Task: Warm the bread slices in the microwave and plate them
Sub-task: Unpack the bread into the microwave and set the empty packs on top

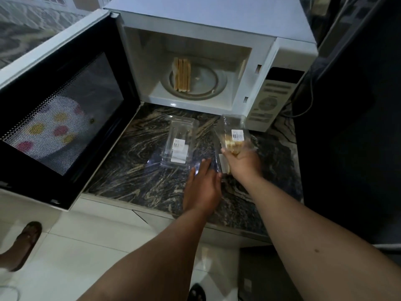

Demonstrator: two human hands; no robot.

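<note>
We see a white microwave [217, 25] with its door [63, 109] swung fully open to the left, and a row of bread slices [182, 74] standing on edge on the left part of the glass turntable [204, 81] inside. On the marbled stone countertop [134, 179] in front lies an empty clear plastic clamshell box [180, 142] with white labels. Our right hand [242, 159] is raised above the counter, its fingers curled round a second clear box [233, 135] that holds more bread. Our left hand [202, 187] reaches out flat, fingers straight, the tips at the near edge of the empty box. A spotted plate [50, 129] shows through the door's mesh window.
</note>
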